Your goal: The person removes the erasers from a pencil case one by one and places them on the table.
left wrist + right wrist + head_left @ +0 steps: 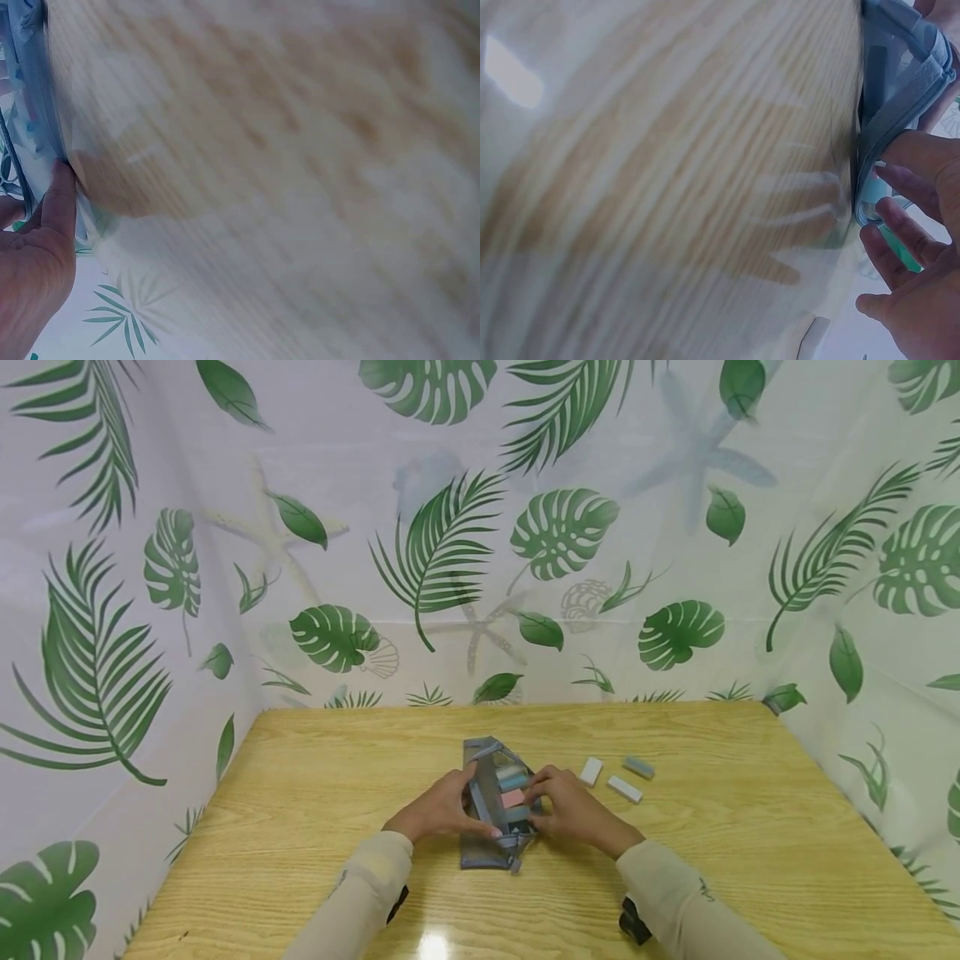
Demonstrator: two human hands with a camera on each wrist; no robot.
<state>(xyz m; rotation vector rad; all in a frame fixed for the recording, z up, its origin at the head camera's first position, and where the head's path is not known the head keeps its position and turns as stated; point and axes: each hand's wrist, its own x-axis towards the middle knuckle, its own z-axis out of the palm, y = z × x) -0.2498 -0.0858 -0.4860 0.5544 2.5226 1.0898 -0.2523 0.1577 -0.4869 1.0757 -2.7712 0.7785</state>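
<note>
A grey-blue zippered pouch [486, 852] lies on the table with its mouth spread open. Inside it sit several small eraser-like blocks, among them a pink block [513, 798] and a blue block [514, 782]. My left hand [442, 806] grips the pouch's left side, thumb near the front end and fingers toward the back. On the opposite side, my right hand [566, 806] has its thumb and index finger at the pouch's rim beside the pink block. The right wrist view shows this pinch at the rim [900, 112], the other fingers spread loosely; the pouch wall partly hides the fingertips.
Right of the pouch lie two white blocks, a nearer one [624, 789] and a farther one [591, 772], plus a grey-blue block [639, 767]. The wooden table [337, 752] ends at a leaf-patterned curtain [450, 668] behind and at both sides.
</note>
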